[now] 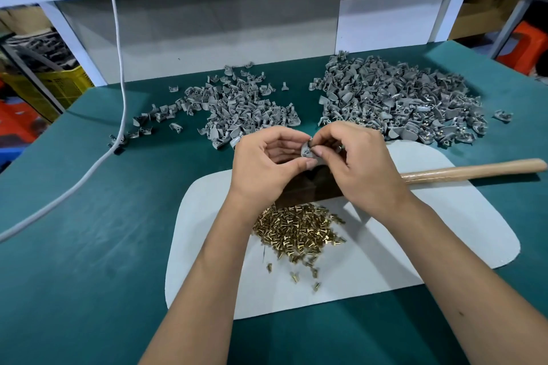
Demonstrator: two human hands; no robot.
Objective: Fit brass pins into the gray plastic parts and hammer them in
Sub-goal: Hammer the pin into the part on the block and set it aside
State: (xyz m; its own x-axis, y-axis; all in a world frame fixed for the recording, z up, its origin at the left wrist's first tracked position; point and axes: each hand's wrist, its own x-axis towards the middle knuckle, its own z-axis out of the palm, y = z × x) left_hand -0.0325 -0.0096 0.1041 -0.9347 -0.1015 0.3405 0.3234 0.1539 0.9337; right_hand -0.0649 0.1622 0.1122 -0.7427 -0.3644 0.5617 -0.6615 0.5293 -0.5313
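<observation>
Hands meet over the middle of the tabletop (pixel 89 246), above a dark block (pixel 308 190) that sits on a pale mat (pixel 385 246). The left hand (pixel 267 160) pinches one gray plastic part (pixel 305 151) between thumb and forefinger, closed on it, probably turned so its hole faces the other hand. The right hand (pixel 355 157) has its fingers (pixel 318 152) bunched tight at the part's edge at 3 o'clock; whether a pin is between them I cannot tell, since the fingertips cover that spot. The part lies right at the meeting of both sets of fingertips, touching each.

Supplies are laid out within easy reach. The heap of brass pins (pixel 296 231) lies at 6 o'clock from the hands, just below the block. An unworked-looking pile of gray parts (pixel 237 107) spreads at 11 o'clock, and a larger pile (pixel 400 101), some showing brass glints, at 1 o'clock, likely the finished ones. The hammer handle (pixel 474 169) rests at 3 o'clock, beside the right wrist, ready for the strike. A white cable (pixel 118 68) hangs at 9 o'clock.
</observation>
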